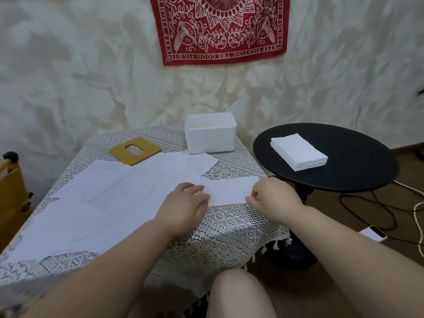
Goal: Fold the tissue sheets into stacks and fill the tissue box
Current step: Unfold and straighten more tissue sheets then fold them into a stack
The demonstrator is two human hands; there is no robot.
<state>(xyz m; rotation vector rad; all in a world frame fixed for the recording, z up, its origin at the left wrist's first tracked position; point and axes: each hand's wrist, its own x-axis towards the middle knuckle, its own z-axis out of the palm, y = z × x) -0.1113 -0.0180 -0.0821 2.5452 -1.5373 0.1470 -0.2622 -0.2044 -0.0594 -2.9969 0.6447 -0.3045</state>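
A folded white tissue sheet [229, 190] lies near the right edge of the lace-covered table [229, 228]. My left hand [185, 205] rests on its left end with fingers laid flat. At its right end my right hand [273, 198] pinches the sheet's near corner with curled fingers. Several unfolded tissue sheets [96, 203] are spread over the left and middle of the table. The white tissue box [210, 133] stands at the table's far edge, and its yellow lid [135, 150] with an oval slot lies to its left. A stack of folded tissues [298, 151] sits on the round black side table [358, 171].
A yellow piece of furniture [10, 191] stands at the left edge. Cables [376, 203] and a white phone [372, 232] lie on the floor at the right. My knee [238, 294] shows below the table's front. A red cloth [220, 28] hangs on the wall.
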